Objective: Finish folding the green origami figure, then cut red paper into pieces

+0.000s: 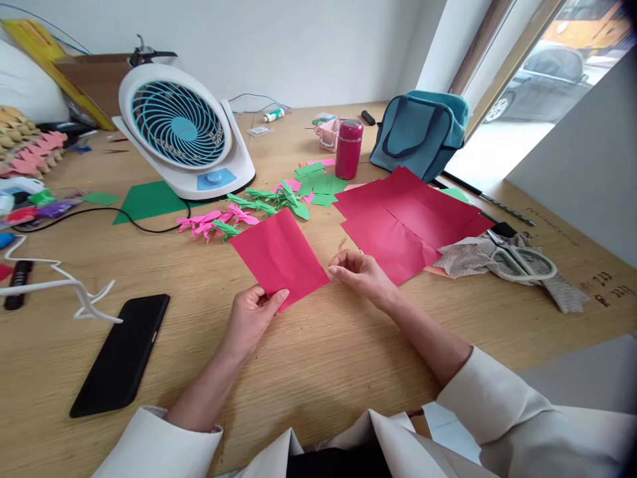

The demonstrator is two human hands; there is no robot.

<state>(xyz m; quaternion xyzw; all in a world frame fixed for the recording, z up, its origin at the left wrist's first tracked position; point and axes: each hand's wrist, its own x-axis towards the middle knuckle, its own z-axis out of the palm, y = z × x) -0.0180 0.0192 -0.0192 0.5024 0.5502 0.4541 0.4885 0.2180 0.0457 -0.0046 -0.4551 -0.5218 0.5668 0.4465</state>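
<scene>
A folded-looking sheet of red paper point(283, 255) is tilted above the wooden table in front of me. My left hand point(253, 315) grips its near left edge, with the thumb lying on top and the fingers underneath. At the sheet's right corner, my right hand point(363, 273) is closed in a pinch. Its fingertips lie right beside the paper's edge; whether they hold anything is too small to tell. Beyond my right hand lies a stack of larger red sheets point(398, 226). Cut pink paper pieces point(213, 222) and green paper pieces point(288, 199) lie past the held sheet.
A white fan point(182, 129) stands at the back left. A black phone point(122, 355) lies near my left forearm. Scissors point(522, 260) rest on crumpled cloth at right. Behind the stack are a red flask point(349, 149) and a blue bag point(421, 136).
</scene>
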